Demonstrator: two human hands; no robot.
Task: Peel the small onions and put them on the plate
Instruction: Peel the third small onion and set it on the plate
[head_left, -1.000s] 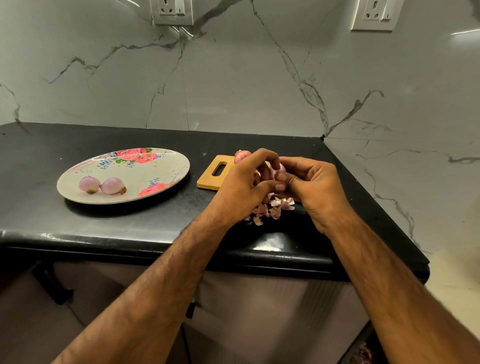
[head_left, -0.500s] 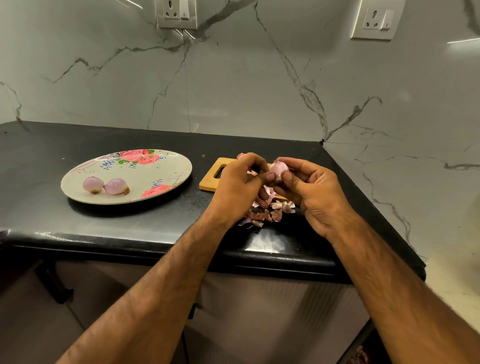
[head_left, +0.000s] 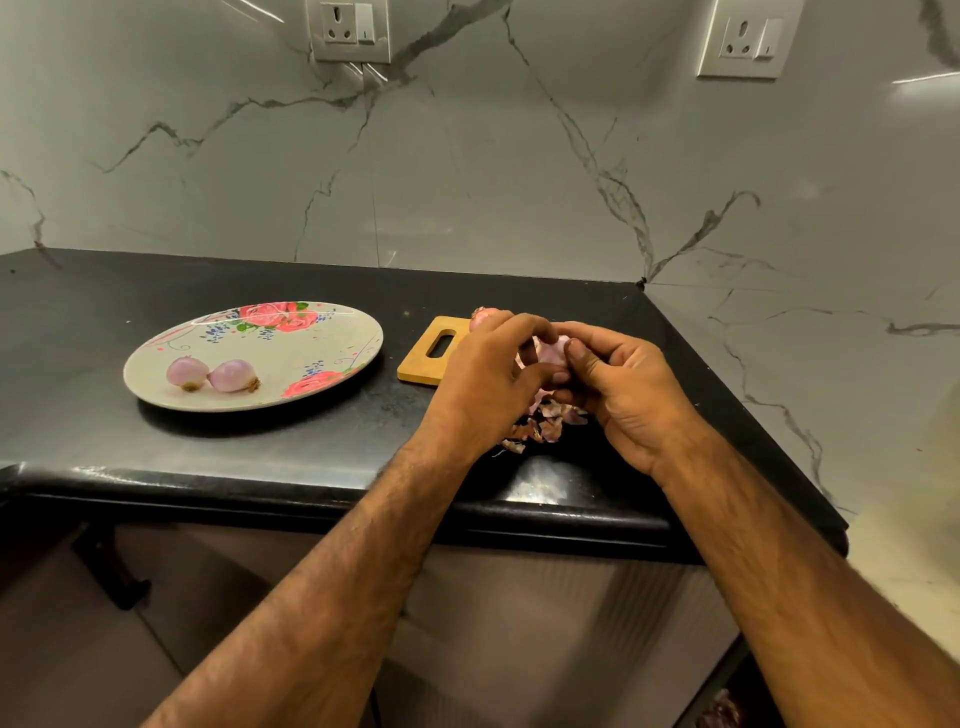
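Peeling step in hand, third onion judging by the plate. Black desk (head_left: 311, 452) carries everything; flowered plate (head_left: 283, 358) sits left of centre, wooden board (head_left: 415, 366) just right of it, mostly hidden by the hands. Left hand (head_left: 488, 387) and right hand (head_left: 626, 397) meet over the board's near end, fingers of both curled in, pinching one small onion (head_left: 551, 353) between fingertips and thumbs; pale pink flesh shows, so it looks largely stripped, can't tell about the hidden side. Two peeled onions (head_left: 234, 375) lie touching on the plate's near-left part. A spare onion (head_left: 483, 318), darker, skin apparently on, pokes out at the board's far edge behind the left hand. Peel scraps (head_left: 545, 428) heaped on the desk under the hands. Next move, my read: pull off any last skin, then one hand carries the small onion left to the plate and sets it low beside the other two so it doesn't roll off, then fetch the one on the board
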